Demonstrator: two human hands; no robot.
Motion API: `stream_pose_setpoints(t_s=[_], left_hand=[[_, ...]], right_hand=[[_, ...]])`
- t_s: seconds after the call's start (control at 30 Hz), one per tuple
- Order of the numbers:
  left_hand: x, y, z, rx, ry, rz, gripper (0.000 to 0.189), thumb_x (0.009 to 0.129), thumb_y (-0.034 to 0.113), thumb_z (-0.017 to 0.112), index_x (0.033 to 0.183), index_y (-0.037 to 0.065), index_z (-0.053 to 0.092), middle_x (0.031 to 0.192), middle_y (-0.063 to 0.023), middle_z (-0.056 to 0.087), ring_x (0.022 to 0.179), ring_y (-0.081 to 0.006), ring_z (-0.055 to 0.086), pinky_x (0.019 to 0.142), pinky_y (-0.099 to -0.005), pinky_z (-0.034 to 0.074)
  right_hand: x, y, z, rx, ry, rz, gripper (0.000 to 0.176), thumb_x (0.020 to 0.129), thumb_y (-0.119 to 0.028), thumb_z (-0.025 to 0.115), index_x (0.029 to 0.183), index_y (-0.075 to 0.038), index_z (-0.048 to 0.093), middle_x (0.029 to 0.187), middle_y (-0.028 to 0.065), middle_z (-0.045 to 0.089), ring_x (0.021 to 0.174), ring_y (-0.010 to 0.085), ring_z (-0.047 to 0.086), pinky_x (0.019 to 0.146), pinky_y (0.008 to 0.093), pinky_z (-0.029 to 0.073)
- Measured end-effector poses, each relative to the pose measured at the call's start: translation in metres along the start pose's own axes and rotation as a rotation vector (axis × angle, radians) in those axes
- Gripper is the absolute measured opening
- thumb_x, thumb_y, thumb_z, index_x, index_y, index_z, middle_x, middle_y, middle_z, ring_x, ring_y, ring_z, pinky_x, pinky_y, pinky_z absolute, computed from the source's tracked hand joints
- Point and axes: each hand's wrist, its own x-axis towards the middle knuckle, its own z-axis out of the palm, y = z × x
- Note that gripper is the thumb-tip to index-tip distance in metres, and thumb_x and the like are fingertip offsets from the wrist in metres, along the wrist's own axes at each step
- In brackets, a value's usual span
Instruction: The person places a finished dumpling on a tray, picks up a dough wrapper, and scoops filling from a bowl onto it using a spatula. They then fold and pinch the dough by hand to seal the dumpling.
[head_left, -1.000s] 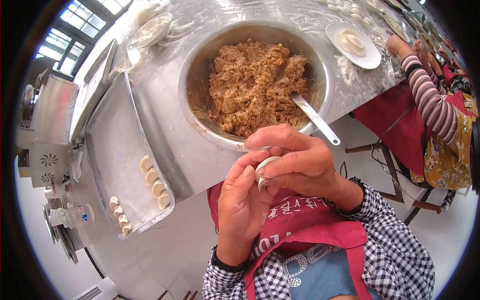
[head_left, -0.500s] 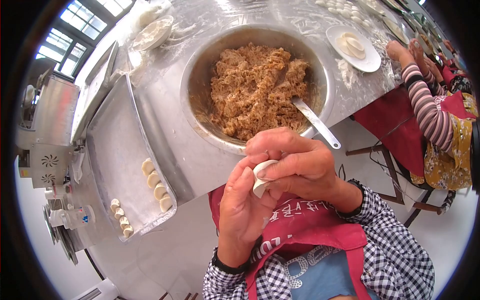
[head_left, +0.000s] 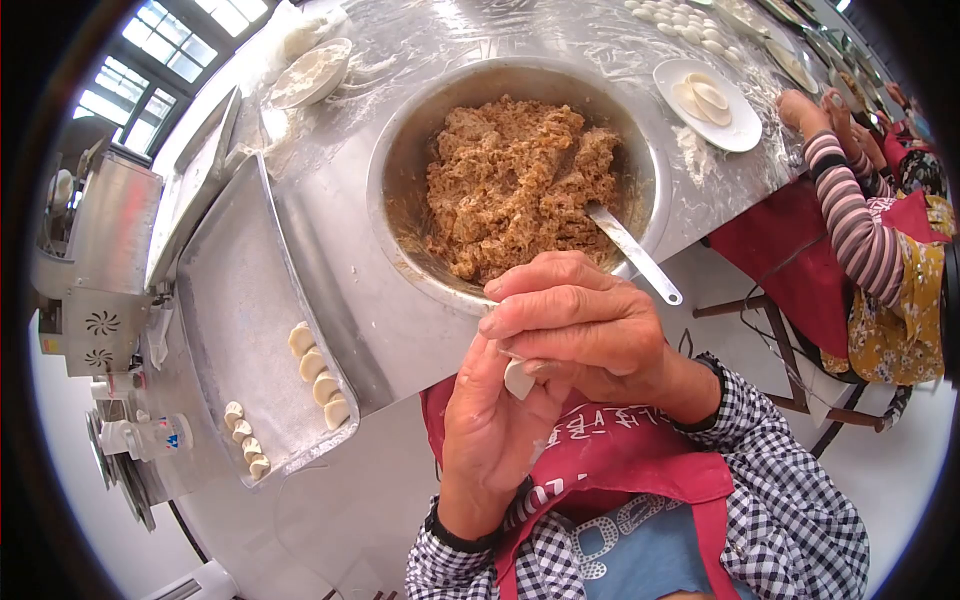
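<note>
A small pale dumpling [head_left: 518, 379] is pinched between my two hands, its lower edge showing below the fingers and the rest hidden. My left hand [head_left: 490, 420] cups it from the left, palm turned up. Folded over the top, my right hand [head_left: 590, 325] presses it with the fingers closed. Just beyond my hands stands a large steel bowl [head_left: 385, 190] of brown minced filling [head_left: 515, 180]. A metal spoon handle [head_left: 635, 255] slants out of the filling over the bowl's right rim.
Left, a metal tray [head_left: 225, 300] holds two short rows of dumplings [head_left: 318, 368]. A white plate [head_left: 740, 125] carries round wrappers [head_left: 700, 98]. Behind are a floury dish [head_left: 310, 75] and dough pieces [head_left: 685, 22]. A co-worker's striped sleeve [head_left: 855, 220] is at the right.
My right fingers have closed further over the dumpling, covering more of it; the left hand stays underneath. The view has shifted slightly.
</note>
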Motion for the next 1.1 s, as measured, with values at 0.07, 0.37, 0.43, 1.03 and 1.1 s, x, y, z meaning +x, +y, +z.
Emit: stream_pose_setpoints(t_s=[0.07, 0.37, 0.43, 1.03, 1.1], left_hand=[[0.001, 0.0, -0.003, -0.008, 0.043, 0.01, 0.036, 0.095, 0.023, 0.042, 0.126, 0.004, 0.04, 0.119, -0.0068, 0.049, 0.104, -0.0131, 0.05, 0.086, -0.0276, 0.044], [0.004, -0.001, -0.021, -0.152, -0.086, -0.074, 0.038, 0.096, 0.024, 0.041, 0.129, 0.006, 0.036, 0.125, -0.0071, 0.045, 0.111, -0.0152, 0.048, 0.088, -0.0301, 0.045], [0.005, -0.002, -0.016, -0.156, -0.071, -0.072, 0.038, 0.096, 0.024, 0.04, 0.129, 0.006, 0.035, 0.125, -0.007, 0.045, 0.111, -0.0155, 0.048, 0.088, -0.0307, 0.045], [0.008, -0.004, -0.019, -0.314, -0.182, -0.056, 0.031, 0.096, 0.023, 0.04, 0.12, 0.005, 0.046, 0.127, -0.0083, 0.047, 0.121, -0.0216, 0.043, 0.097, -0.0353, 0.041], [0.008, -0.005, -0.019, -0.301, -0.139, -0.055, 0.03, 0.096, 0.022, 0.039, 0.12, 0.005, 0.046, 0.128, -0.0084, 0.047, 0.122, -0.0214, 0.042, 0.097, -0.0352, 0.041]], right_hand=[[0.0, 0.005, 0.001, 0.0, -0.005, -0.048, 0.025, 0.073, -0.017, 0.068, 0.088, 0.002, 0.064, 0.104, 0.0159, 0.062, 0.101, 0.0338, 0.057, 0.082, 0.0409, 0.046], [0.001, 0.005, 0.0, -0.052, 0.009, -0.049, 0.02, 0.072, -0.02, 0.068, 0.079, -0.001, 0.065, 0.104, 0.0083, 0.063, 0.101, 0.0283, 0.057, 0.082, 0.0368, 0.046], [0.001, 0.003, -0.004, -0.076, -0.022, -0.039, 0.019, 0.072, -0.019, 0.068, 0.079, -0.002, 0.065, 0.104, 0.0075, 0.064, 0.102, 0.0282, 0.057, 0.083, 0.037, 0.045], [-0.002, 0.004, 0.006, -0.154, 0.087, -0.045, 0.033, 0.066, -0.015, 0.073, 0.096, -0.004, 0.064, 0.117, 0.0206, 0.054, 0.105, 0.035, 0.054, 0.086, 0.0409, 0.045], [-0.003, 0.005, 0.007, -0.172, 0.087, -0.073, 0.033, 0.068, -0.014, 0.072, 0.099, -0.005, 0.064, 0.116, 0.0228, 0.053, 0.105, 0.0361, 0.054, 0.086, 0.0414, 0.046]])
